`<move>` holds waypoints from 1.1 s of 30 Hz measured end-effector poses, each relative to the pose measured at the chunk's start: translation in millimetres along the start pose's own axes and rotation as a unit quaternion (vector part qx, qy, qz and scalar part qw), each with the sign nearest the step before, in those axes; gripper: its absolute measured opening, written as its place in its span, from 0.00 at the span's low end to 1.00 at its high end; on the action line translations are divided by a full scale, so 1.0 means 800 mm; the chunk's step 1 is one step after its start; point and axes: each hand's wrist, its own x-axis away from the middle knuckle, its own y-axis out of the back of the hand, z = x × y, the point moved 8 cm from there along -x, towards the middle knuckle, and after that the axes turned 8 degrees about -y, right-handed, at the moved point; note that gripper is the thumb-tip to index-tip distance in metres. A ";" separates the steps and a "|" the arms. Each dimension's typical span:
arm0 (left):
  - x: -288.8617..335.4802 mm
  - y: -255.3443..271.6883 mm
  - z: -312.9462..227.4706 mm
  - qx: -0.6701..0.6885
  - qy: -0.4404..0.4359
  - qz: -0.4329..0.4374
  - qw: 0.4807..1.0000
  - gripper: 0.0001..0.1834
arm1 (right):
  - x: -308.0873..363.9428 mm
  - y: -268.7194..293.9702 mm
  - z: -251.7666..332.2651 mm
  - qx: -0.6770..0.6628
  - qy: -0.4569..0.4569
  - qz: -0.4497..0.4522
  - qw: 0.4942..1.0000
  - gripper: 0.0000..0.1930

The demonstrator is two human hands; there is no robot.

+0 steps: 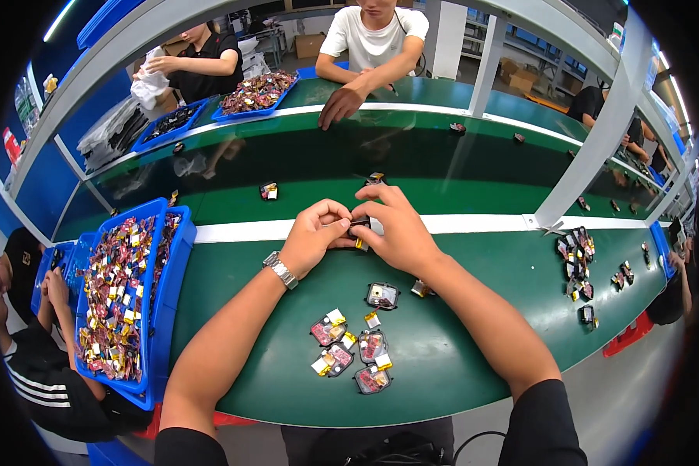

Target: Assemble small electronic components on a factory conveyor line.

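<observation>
A small black-cased circuit module (359, 224) sits over the white strip (241, 231) — pinched in the left hand's (312, 239) and right hand's (400, 234) fingertips, probably to steady it. Similar modules (382, 295) lie nearside of the strip; off its left end, a blue bin (164, 326) brims with circuit boards; beyond it, a blue tray (248, 116) holds more.

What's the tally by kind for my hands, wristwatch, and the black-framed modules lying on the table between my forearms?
Left hand and right hand: 2
Wristwatch: 1
Black-framed modules: 5
Piece partly hidden by right forearm: 1
Total: 9
</observation>
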 end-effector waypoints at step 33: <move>0.001 -0.002 -0.003 0.035 -0.012 0.027 0.999 0.15 | 0.015 0.000 -0.006 -0.074 -0.040 -0.087 0.993 0.05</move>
